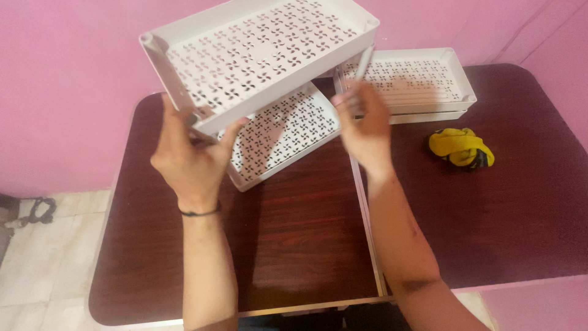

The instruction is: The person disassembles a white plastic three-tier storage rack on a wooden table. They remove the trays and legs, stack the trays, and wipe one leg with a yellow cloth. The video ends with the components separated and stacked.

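My left hand grips the near corner of a white perforated shelf tray and holds it tilted above the table. A second white perforated tray hangs below it, joined as a rack. My right hand holds a thin white post that reaches up to the upper tray's right side. A black band sits on my left wrist.
A stack of white perforated trays lies at the back of the dark wooden folding table. A crumpled yellow cloth rests at right. Pink walls stand behind; tiled floor and a dark object are at left.
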